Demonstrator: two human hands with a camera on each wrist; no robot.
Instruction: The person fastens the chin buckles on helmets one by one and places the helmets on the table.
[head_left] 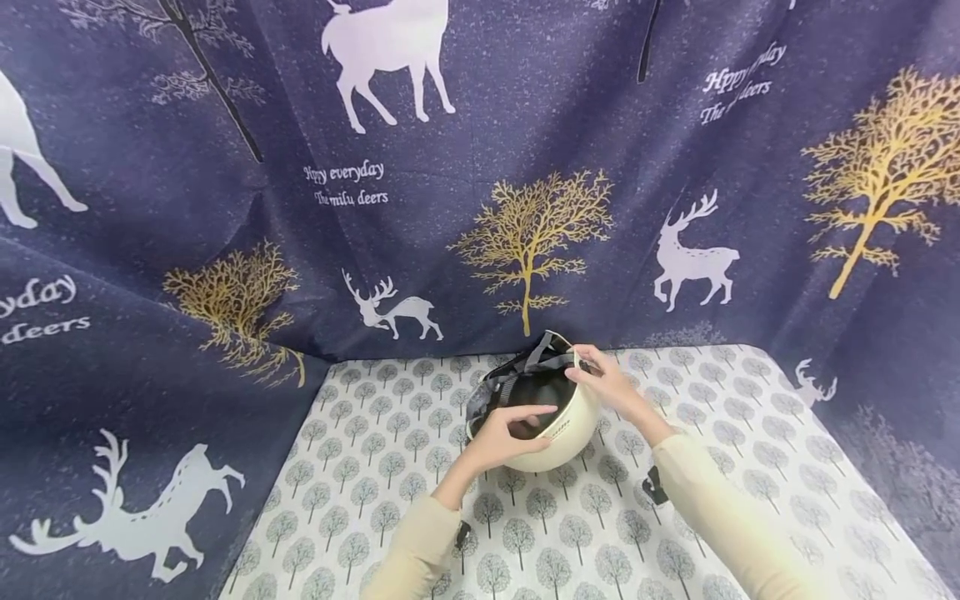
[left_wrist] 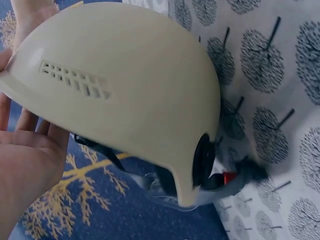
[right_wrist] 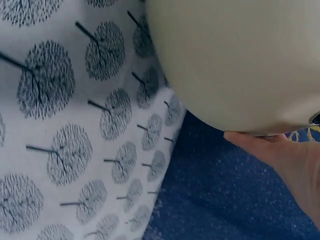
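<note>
A cream helmet (head_left: 573,437) lies tilted on the patterned cloth, its open underside facing up and to the left. Dark padding and a grey strap (head_left: 538,354) show inside it. My left hand (head_left: 506,437) grips the near rim, thumb outside and fingers reaching into the shell. On the right side of the rim, my right hand (head_left: 606,383) holds the edge between thumb and fingers. The left wrist view shows vent slots (left_wrist: 75,80) in the shell and a red piece (left_wrist: 229,177) by the strap. In the right wrist view the shell hides part of the right hand (right_wrist: 285,155).
A white cloth (head_left: 360,492) printed with grey trees covers the table. Behind and at the sides hangs a dark blue curtain (head_left: 420,250) with deer and golden trees, close to the table's back edge.
</note>
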